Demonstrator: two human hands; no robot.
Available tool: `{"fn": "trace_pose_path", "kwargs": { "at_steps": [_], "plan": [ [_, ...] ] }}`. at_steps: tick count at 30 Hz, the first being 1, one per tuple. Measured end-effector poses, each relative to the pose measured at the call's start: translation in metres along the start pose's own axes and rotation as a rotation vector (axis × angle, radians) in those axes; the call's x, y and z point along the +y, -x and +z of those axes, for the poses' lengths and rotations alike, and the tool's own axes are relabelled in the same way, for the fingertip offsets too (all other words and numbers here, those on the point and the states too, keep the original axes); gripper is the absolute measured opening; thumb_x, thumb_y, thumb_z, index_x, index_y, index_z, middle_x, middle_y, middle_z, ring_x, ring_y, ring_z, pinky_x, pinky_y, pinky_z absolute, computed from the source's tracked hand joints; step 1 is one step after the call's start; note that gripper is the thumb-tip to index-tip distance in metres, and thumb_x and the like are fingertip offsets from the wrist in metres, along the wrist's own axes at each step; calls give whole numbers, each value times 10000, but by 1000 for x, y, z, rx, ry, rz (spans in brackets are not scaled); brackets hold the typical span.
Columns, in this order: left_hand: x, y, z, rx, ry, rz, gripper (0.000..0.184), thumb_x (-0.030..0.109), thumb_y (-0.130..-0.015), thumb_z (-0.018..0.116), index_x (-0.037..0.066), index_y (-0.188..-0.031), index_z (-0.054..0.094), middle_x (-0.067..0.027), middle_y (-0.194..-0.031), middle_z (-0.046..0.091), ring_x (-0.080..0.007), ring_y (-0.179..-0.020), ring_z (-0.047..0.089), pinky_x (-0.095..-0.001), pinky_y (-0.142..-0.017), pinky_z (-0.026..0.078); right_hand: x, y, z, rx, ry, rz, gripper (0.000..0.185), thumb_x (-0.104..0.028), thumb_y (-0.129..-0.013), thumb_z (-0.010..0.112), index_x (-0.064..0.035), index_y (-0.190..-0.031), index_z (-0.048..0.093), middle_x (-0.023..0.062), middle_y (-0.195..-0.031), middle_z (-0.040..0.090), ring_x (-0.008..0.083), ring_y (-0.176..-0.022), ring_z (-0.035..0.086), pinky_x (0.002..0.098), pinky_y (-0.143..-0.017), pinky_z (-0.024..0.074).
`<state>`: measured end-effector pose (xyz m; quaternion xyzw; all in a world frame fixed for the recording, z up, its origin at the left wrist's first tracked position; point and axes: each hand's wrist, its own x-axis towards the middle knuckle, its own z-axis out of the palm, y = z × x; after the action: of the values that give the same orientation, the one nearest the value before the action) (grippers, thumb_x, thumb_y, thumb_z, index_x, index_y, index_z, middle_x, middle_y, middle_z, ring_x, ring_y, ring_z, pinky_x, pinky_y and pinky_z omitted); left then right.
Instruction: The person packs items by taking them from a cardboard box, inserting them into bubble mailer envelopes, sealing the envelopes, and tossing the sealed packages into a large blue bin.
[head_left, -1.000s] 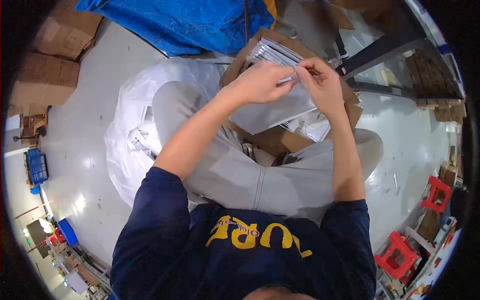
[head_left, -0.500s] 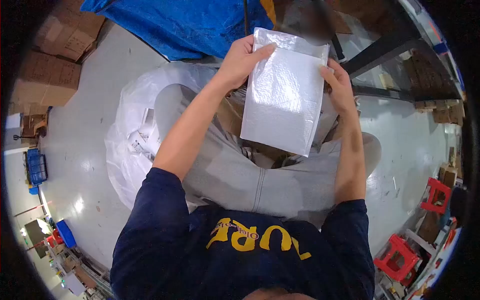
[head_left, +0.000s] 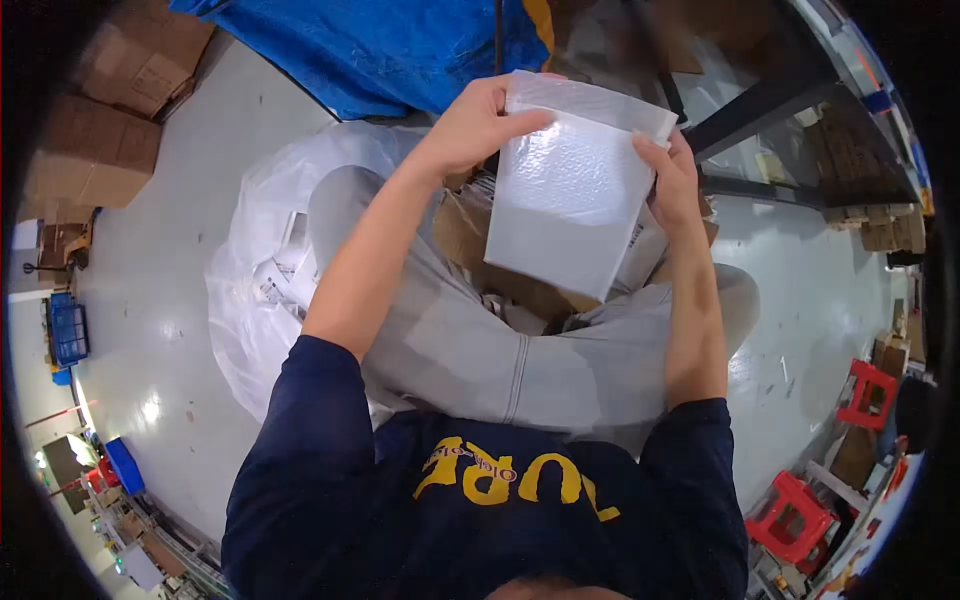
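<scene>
A white padded envelope (head_left: pixel 565 200) with a shiny surface is held up above my crossed legs, its flap edge at the top. My left hand (head_left: pixel 475 125) grips its upper left corner, thumb on the front and the other fingers partly behind. At the upper right edge my right hand (head_left: pixel 673 178) pinches it in the same way. Beneath the envelope is an open cardboard box (head_left: pixel 465 232), mostly covered by it. To the left of my knee lies a clear plastic bag (head_left: pixel 245 300) with white labelled packets (head_left: pixel 285 275) in it.
A blue tarp (head_left: pixel 350 55) hangs beyond the box. Brown cartons (head_left: pixel 95 150) are stacked at the far left. A dark metal frame (head_left: pixel 765 105) stands at the upper right. Red stools (head_left: pixel 792 518) and shelving are at the lower right, and a blue crate (head_left: pixel 68 330) is at the left.
Both hands went from working close together over the box to holding the envelope at its two sides. Since the middle frame, its flap edge has tilted and its lower end has shifted slightly up.
</scene>
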<state>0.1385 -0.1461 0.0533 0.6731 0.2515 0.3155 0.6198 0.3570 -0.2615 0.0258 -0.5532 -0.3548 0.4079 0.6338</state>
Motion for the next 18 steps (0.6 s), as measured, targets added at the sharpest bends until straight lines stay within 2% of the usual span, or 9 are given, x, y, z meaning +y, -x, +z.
{"fn": "trace_pose_path", "kwargs": {
  "at_steps": [1, 5, 6, 10, 11, 15, 17, 18],
  "plan": [
    [-1, -1, -3, 2, 1, 1, 276, 61, -906, 655, -35, -1165, 645, -122, -1036, 712, -141, -783, 678, -225, -731, 563, 2, -1, -3, -1, 1, 0, 298, -169, -917, 485, -30, -1138, 627, 30, -969, 641, 86, -717, 504, 174, -640, 367],
    [-15, -13, -43, -286, 217, -46, 283, 84, -910, 639, -21, -1174, 653, -101, -1030, 715, -147, -760, 665, -228, -755, 557, 9, -15, -25, -355, -43, -230, 194, -135, -913, 516, -48, -1063, 604, 18, -931, 607, 96, -748, 490, 180, -671, 357],
    [-20, -17, -52, -286, 217, -46, 283, 84, -910, 639, -21, -1174, 653, -101, -1030, 715, -147, -760, 665, -228, -755, 557, 9, -15, -24, -355, -43, -229, 194, -135, -913, 516, -48, -1063, 604, 18, -931, 607, 96, -748, 490, 180, -671, 357],
    [-36, -30, -81, -655, 326, -6, 258, 120, -931, 616, 22, -1164, 667, -83, -1015, 707, -162, -822, 655, -247, -819, 548, 5, -11, -25, -520, -215, -98, 116, -128, -900, 556, -79, -1004, 574, 17, -900, 569, 105, -800, 470, 200, -758, 343],
    [-33, -27, -73, -655, 324, -5, 258, 120, -931, 616, 22, -1164, 667, -83, -1015, 707, -162, -822, 655, -247, -819, 548, 8, -10, -25, -521, -215, -99, 116, -128, -900, 556, -79, -1004, 574, 17, -900, 569, 105, -800, 470, 200, -758, 343],
    [-1, 3, 1, 123, -208, -46, 212, 141, -935, 624, 43, -1115, 680, -77, -985, 682, -150, -865, 619, -252, -811, 522, 22, -8, -23, -402, 89, -116, 114, -189, -911, 569, -98, -977, 562, 23, -899, 546, 109, -805, 449, 245, -783, 365],
    [-4, 2, -8, -132, -164, -110, 170, 166, -930, 644, 59, -1057, 680, -67, -984, 660, -143, -896, 590, -276, -770, 495, 8, -3, -13, -234, 48, -77, 246, -299, -939, 534, -103, -1070, 606, 35, -973, 595, 131, -843, 509, 275, -827, 409],
    [9, 3, -7, -111, -191, -85, 170, 166, -930, 644, 59, -1057, 680, -67, -984, 660, -143, -896, 590, -276, -770, 495, 2, -3, -9, -257, 37, -111, 246, -299, -939, 534, -103, -1070, 606, 35, -973, 595, 131, -843, 509, 275, -827, 409]
  ]
}}
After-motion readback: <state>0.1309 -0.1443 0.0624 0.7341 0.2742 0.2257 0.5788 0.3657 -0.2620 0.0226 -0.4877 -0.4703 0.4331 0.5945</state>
